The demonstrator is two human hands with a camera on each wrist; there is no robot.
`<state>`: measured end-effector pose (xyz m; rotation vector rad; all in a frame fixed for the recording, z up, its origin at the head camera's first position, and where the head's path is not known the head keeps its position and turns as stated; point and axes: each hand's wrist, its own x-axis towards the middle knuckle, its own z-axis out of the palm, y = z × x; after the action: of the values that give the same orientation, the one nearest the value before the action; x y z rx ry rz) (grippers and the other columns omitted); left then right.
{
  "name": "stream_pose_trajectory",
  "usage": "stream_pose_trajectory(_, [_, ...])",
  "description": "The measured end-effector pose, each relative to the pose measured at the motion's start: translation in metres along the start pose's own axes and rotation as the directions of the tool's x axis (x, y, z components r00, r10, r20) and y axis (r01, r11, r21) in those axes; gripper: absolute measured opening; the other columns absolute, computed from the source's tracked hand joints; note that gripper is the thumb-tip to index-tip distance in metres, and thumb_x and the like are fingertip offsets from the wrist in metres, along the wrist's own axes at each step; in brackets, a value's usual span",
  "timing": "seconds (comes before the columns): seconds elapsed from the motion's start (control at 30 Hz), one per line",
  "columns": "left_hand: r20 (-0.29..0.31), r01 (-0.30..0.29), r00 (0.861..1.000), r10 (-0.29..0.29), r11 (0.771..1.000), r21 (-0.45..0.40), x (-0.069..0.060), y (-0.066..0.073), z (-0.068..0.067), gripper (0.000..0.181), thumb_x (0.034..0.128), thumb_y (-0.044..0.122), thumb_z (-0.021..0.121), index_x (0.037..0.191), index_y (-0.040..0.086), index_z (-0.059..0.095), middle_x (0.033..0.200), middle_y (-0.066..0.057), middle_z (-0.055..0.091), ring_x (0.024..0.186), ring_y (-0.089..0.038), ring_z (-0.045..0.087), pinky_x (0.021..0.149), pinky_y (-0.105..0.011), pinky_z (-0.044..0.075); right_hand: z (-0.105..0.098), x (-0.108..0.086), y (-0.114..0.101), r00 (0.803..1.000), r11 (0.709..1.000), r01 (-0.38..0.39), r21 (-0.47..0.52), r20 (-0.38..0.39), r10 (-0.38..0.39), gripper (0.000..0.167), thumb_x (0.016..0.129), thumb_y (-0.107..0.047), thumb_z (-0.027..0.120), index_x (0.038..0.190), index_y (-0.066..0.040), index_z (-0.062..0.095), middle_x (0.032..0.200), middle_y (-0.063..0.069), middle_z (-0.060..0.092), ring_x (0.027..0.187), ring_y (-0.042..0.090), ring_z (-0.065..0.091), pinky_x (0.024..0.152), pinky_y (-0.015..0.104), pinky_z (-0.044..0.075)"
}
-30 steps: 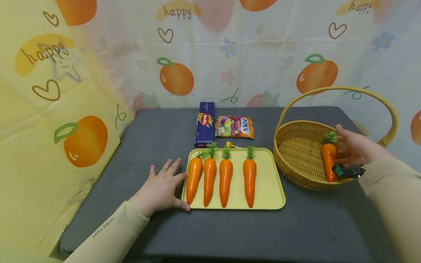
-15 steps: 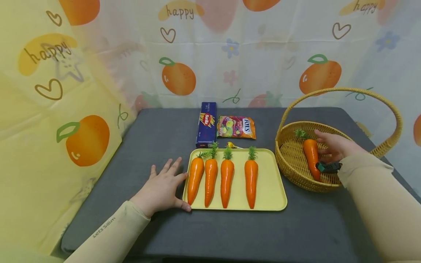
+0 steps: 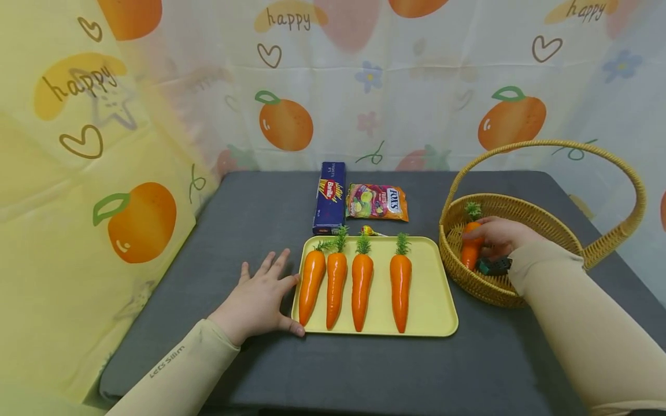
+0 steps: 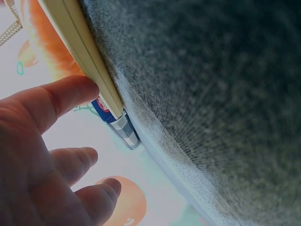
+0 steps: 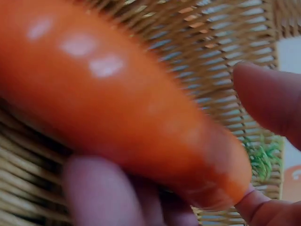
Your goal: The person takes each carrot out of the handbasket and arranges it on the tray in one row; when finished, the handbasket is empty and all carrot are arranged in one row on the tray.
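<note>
In the basket (image 3: 499, 297), a carrot (image 3: 470, 254) with a green tuft leans near the left wall. My right hand (image 3: 502, 234) holds this carrot by its upper part, one finger lying across it. The right wrist view shows the carrot (image 5: 141, 108) large and blurred, fingers along its lower side and one digit apart at the right. Several carrots (image 3: 362, 292) lie side by side on the yellow tray (image 3: 434, 294). With fingers spread, my left hand (image 3: 257, 303) touches the tray's left edge; in the left wrist view one fingertip rests on the rim (image 4: 101, 77).
Behind the tray lie a blue spaghetti box (image 3: 329, 199), a bag of candy (image 3: 377, 202) and a lollipop (image 3: 368, 230). The basket's tall handle (image 3: 546, 143) arches over its opening. A patterned curtain (image 3: 395, 104) hangs beyond the grey table (image 3: 385, 370).
My right hand and the basket's carrot have moved left, from the basket's right side to its left. One finger now crosses the carrot's top. The left hand stays at the tray.
</note>
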<state>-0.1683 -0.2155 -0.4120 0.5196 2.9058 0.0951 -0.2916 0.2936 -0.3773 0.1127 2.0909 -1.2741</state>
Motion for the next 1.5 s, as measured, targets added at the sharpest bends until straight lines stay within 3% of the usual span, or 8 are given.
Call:
stream_pose_trajectory(0.1, [0.0, 0.001, 1.0, -0.001, 1.0, 0.004, 0.0, 0.0, 0.001, 0.123, 0.062, 0.095, 0.08, 0.159, 0.02, 0.063, 0.184, -0.02, 0.02, 0.168, -0.053, 0.021, 0.116, -0.094, 0.016, 0.005, 0.001, 0.0, 0.999, 0.999, 0.009, 0.031, -0.035, -0.007, 0.088, 0.113, -0.015, 0.053, 0.166, 0.01, -0.013, 0.153, 0.038, 0.031, 0.093, 0.013, 0.069, 0.094, 0.039, 0.055])
stream_pose_trajectory(0.23, [0.0, 0.001, 1.0, -0.001, 1.0, 0.006, 0.0, 0.0, 0.002, 0.124, 0.0616, 0.095, 0.079, 0.159, 0.02, 0.063, 0.184, -0.02, 0.02, 0.167, -0.053, 0.021, 0.116, -0.094, 0.016, 0.007, 0.002, 0.001, 0.998, 0.997, 0.038, 0.061, -0.046, -0.035, 0.085, 0.113, -0.011, 0.053, 0.165, 0.008, -0.011, 0.151, 0.037, 0.031, 0.096, 0.016, 0.069, 0.088, 0.037, 0.058])
stream_pose_trajectory(0.47, [-0.005, -0.003, 1.0, 0.003, 1.0, 0.004, 0.001, 0.0, 0.003, 0.124, 0.0612, 0.096, 0.079, 0.158, 0.02, 0.063, 0.184, -0.02, 0.02, 0.167, -0.054, 0.021, 0.115, -0.094, 0.017, -0.003, -0.005, 0.0, 0.996, 0.961, 0.07, 0.266, -0.063, -0.055, 0.077, 0.115, -0.009, 0.054, 0.164, -0.008, -0.005, 0.148, 0.018, 0.037, 0.093, 0.01, 0.071, 0.09, 0.032, 0.063])
stream_pose_trajectory(0.6, [-0.007, -0.002, 1.0, 0.002, 1.0, 0.003, 0.0, 0.0, 0.003, 0.124, 0.0611, 0.096, 0.079, 0.158, 0.02, 0.063, 0.184, -0.02, 0.021, 0.167, -0.054, 0.022, 0.115, -0.094, 0.017, -0.006, -0.011, -0.003, 0.995, 0.941, 0.082, 0.329, -0.077, -0.06, 0.068, 0.114, -0.01, 0.056, 0.16, -0.017, 0.006, 0.143, 0.01, 0.037, 0.094, 0.011, 0.072, 0.09, 0.032, 0.064])
stream_pose_trajectory(0.83, [-0.005, 0.0, 1.0, 0.0, 1.0, 0.004, 0.0, -0.001, 0.004, 0.124, 0.0609, 0.096, 0.079, 0.159, 0.021, 0.063, 0.184, -0.02, 0.02, 0.167, -0.053, 0.021, 0.115, -0.094, 0.017, -0.002, -0.029, -0.014, 0.99, 0.923, 0.136, 0.361, -0.085, -0.113, 0.06, 0.115, -0.008, 0.056, 0.157, -0.027, 0.018, 0.142, 0.008, 0.038, 0.096, 0.012, 0.074, 0.087, 0.034, 0.065])
stream_pose_trajectory(0.97, [-0.001, 0.004, 1.0, -0.004, 1.0, -0.001, 0.0, -0.001, 0.005, 0.125, 0.0609, 0.096, 0.079, 0.159, 0.021, 0.063, 0.184, -0.02, 0.02, 0.167, -0.054, 0.021, 0.115, -0.095, 0.017, 0.0, -0.045, -0.023, 0.979, 0.906, 0.201, 0.372, -0.094, -0.179, 0.05, 0.114, -0.007, 0.056, 0.145, -0.032, 0.025, 0.133, 0.004, 0.048, 0.093, 0.013, 0.074, 0.085, 0.035, 0.065])
stream_pose_trajectory(1.13, [-0.003, 0.005, 1.0, -0.005, 1.0, -0.004, 0.0, -0.001, 0.003, 0.124, 0.0612, 0.095, 0.08, 0.159, 0.02, 0.063, 0.184, -0.02, 0.02, 0.167, -0.054, 0.021, 0.114, -0.095, 0.017, 0.004, -0.067, -0.029, 0.961, 0.868, 0.276, 0.413, -0.097, -0.26, 0.051, 0.113, -0.004, 0.057, 0.144, -0.031, 0.027, 0.12, -0.002, 0.061, 0.089, 0.017, 0.074, 0.081, 0.038, 0.066])
stream_pose_trajectory(1.5, [-0.006, 0.002, 1.0, -0.002, 1.0, -0.002, 0.001, 0.0, 0.001, 0.123, 0.0621, 0.094, 0.081, 0.158, 0.02, 0.063, 0.184, -0.02, 0.02, 0.167, -0.054, 0.021, 0.115, -0.095, 0.017, 0.039, -0.093, -0.015, 0.903, 0.774, 0.4, 0.49, -0.067, -0.424, 0.053, 0.11, 0.005, 0.057, 0.145, -0.024, 0.03, 0.125, 0.002, 0.065, 0.097, 0.024, 0.075, 0.08, 0.042, 0.068])
